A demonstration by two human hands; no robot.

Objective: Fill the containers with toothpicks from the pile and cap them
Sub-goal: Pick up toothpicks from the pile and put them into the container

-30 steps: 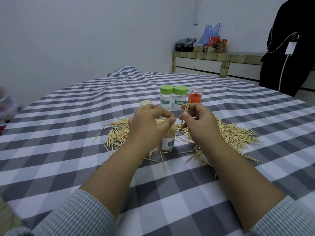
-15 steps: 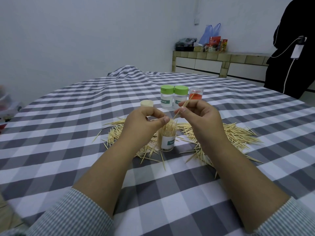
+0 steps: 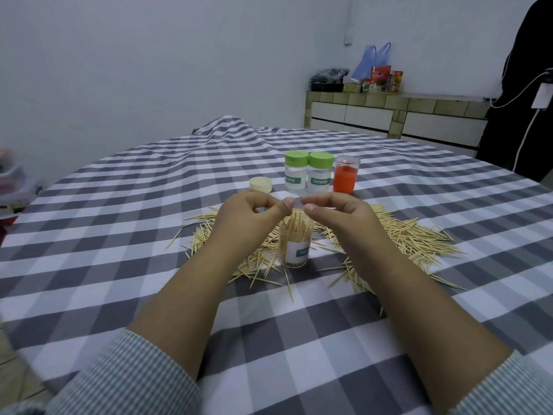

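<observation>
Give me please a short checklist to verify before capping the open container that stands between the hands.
1. Open container upright on the tablecloth: ok.
2. Filled with toothpicks: ok, it looks densely packed.
3. Tips below the rim: not ok, they fan out above the mouth.
4. Cap within reach: ok, a cream cap lies loose behind the left hand.
5. Hands free: cannot tell, left hand and right hand have curled fingers, and any grip on a toothpick is not visible.
6. Green-capped containers already closed: ok.

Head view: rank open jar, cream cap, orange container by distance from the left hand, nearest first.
From the left hand:
1. Open jar, just right of it, below the thumb.
2. Cream cap, just beyond the knuckles.
3. Orange container, far right of the back row.
</observation>
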